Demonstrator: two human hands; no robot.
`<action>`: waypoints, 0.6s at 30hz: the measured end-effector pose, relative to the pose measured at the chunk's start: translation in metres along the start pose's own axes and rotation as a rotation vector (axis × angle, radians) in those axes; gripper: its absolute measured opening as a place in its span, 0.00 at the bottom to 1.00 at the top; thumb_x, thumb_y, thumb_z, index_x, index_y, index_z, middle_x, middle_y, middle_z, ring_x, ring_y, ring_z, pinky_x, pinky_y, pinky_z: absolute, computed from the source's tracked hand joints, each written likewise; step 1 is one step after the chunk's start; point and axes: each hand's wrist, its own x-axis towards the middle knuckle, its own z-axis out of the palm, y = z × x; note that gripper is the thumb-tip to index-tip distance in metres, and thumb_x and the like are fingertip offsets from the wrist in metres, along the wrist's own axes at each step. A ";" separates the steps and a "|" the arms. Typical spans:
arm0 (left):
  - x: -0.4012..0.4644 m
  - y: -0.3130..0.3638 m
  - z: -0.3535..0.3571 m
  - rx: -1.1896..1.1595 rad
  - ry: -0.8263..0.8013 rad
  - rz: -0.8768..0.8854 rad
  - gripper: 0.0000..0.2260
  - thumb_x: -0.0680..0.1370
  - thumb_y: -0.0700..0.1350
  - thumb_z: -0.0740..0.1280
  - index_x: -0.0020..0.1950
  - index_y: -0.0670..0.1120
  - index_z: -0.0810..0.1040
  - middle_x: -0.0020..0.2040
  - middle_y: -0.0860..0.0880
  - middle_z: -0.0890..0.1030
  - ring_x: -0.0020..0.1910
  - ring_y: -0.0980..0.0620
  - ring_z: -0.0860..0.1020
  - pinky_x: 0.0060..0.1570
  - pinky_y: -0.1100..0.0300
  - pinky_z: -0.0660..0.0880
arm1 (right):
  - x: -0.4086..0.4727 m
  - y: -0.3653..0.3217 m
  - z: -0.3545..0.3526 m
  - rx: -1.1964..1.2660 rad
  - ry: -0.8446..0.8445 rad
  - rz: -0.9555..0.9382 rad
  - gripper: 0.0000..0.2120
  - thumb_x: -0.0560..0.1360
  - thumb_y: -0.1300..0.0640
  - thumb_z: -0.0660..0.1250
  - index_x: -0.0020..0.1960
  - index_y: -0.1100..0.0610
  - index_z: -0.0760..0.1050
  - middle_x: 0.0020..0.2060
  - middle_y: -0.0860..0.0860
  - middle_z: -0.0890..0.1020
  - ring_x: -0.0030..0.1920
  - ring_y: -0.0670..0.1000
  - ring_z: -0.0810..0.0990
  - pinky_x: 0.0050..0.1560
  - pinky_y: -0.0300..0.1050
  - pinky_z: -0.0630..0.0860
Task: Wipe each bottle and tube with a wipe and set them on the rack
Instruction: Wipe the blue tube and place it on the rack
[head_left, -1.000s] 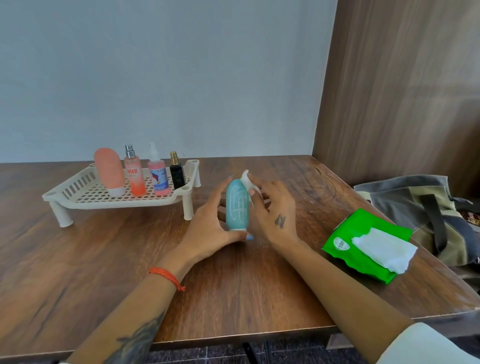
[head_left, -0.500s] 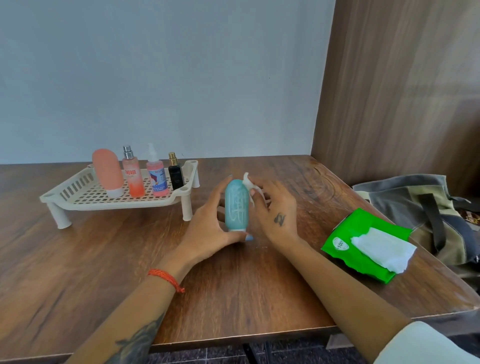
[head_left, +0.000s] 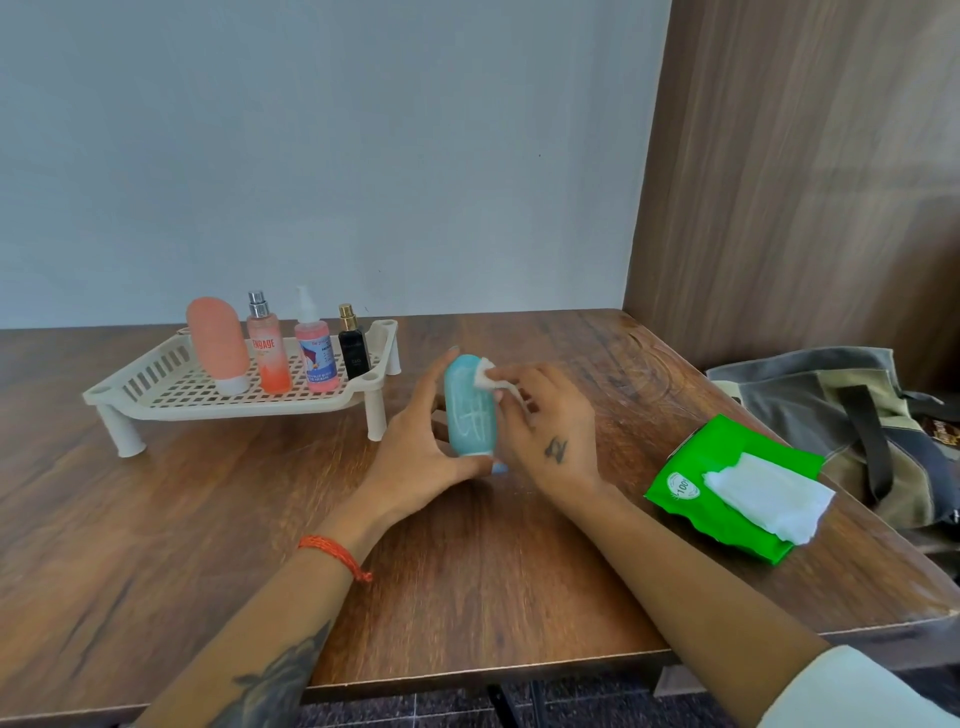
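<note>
A teal tube (head_left: 470, 410) stands cap-down on the wooden table (head_left: 467, 571) in the middle. My left hand (head_left: 415, 452) holds it from the left, thumb at its base. My right hand (head_left: 550, 436) pinches a small white wipe (head_left: 485, 375) against the tube's upper right side. The cream rack (head_left: 171, 387) at the back left carries a peach tube (head_left: 217, 345), an orange spray bottle (head_left: 267, 351), a pink pump bottle (head_left: 316, 353) and a small black bottle (head_left: 353, 345).
A green wipes pack (head_left: 727, 486) with a white wipe sticking out lies to the right. A grey-green bag (head_left: 852, 415) sits beyond the table's right edge. A wood panel wall rises at the right.
My right hand has brought the wipe over onto the upper front of the teal tube. The left hand keeps its hold. The view has shifted slightly.
</note>
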 end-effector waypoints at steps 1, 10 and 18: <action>0.000 0.001 0.000 0.003 0.003 0.002 0.50 0.61 0.46 0.81 0.74 0.61 0.54 0.57 0.65 0.70 0.51 0.59 0.77 0.45 0.68 0.77 | 0.001 0.001 0.000 0.035 -0.009 0.124 0.08 0.74 0.60 0.68 0.52 0.56 0.80 0.46 0.51 0.82 0.42 0.47 0.78 0.43 0.45 0.78; 0.000 0.001 -0.001 -0.075 0.017 -0.044 0.49 0.62 0.37 0.79 0.74 0.60 0.57 0.56 0.62 0.74 0.50 0.62 0.78 0.47 0.59 0.80 | -0.004 -0.005 -0.001 -0.003 -0.034 -0.301 0.10 0.71 0.62 0.64 0.48 0.56 0.82 0.44 0.52 0.81 0.43 0.49 0.77 0.42 0.38 0.74; 0.001 -0.001 0.000 -0.127 0.016 -0.071 0.48 0.62 0.36 0.79 0.73 0.61 0.57 0.56 0.55 0.76 0.52 0.54 0.79 0.45 0.52 0.81 | -0.007 -0.004 0.002 0.036 -0.062 -0.297 0.10 0.69 0.67 0.65 0.47 0.58 0.82 0.45 0.54 0.81 0.44 0.50 0.79 0.45 0.39 0.75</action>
